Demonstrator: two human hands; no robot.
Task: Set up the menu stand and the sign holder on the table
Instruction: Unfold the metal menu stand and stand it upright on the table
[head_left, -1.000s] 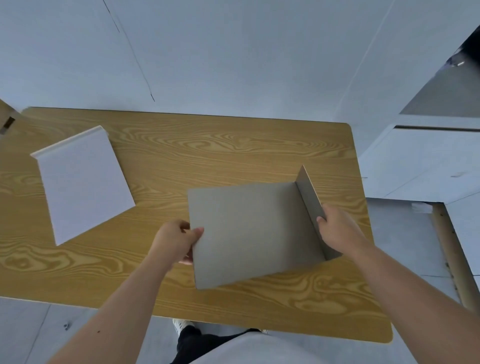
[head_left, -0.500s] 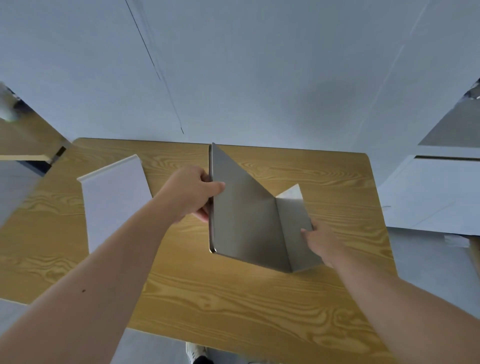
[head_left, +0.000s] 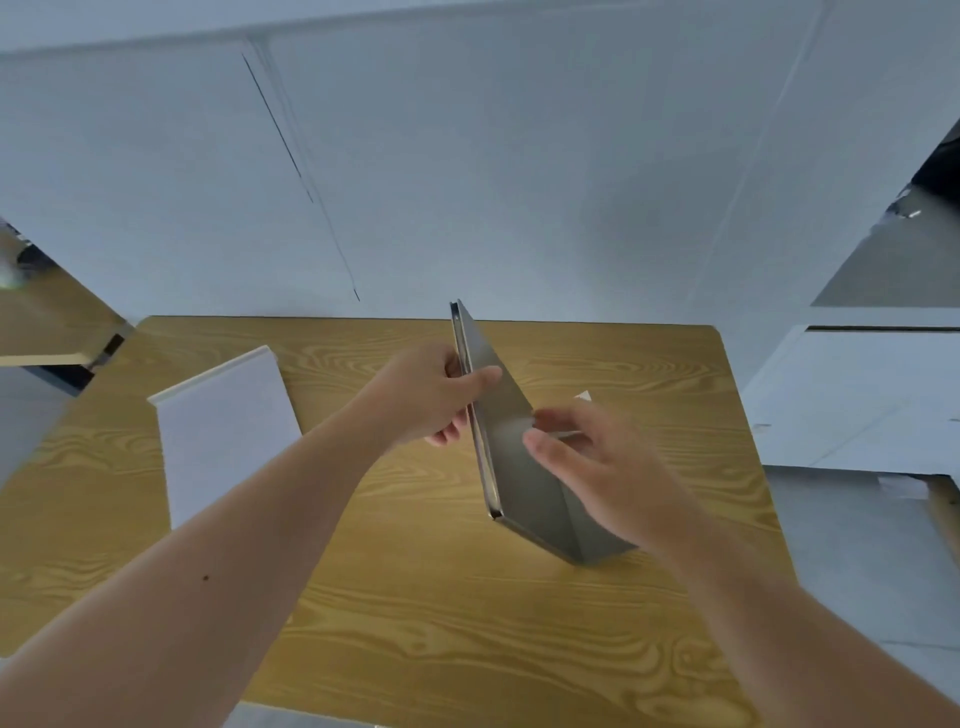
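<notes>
White panel (head_left: 226, 431), the flat holder with a small lip along its far edge, is lying face-down at the left of the wooden table (head_left: 441, 623), well apart from both hands and no different from a second ago; which of the two named pieces it is I cannot tell. Moving right, the left hand (head_left: 434, 395) is pinching the tall edge of the grey metal stand (head_left: 511, 467), thumb over the near face and fingers wrapped behind it. That stand is where the change is showing: a second ago it was lying flat on the table with its short flap sticking up, half a second ago it was being swung up, and now its large face is standing nearly vertical, its lower corner seemingly resting on the wood. Further right, the right hand (head_left: 597, 467) is coming off the fold, fingers loosely spread and blurred, hovering just beside the short flap and apparently gripping nothing. For the task this is suggesting that the first piece is almost set up and needing only to be steadied, while the white one is remaining to be raised.
</notes>
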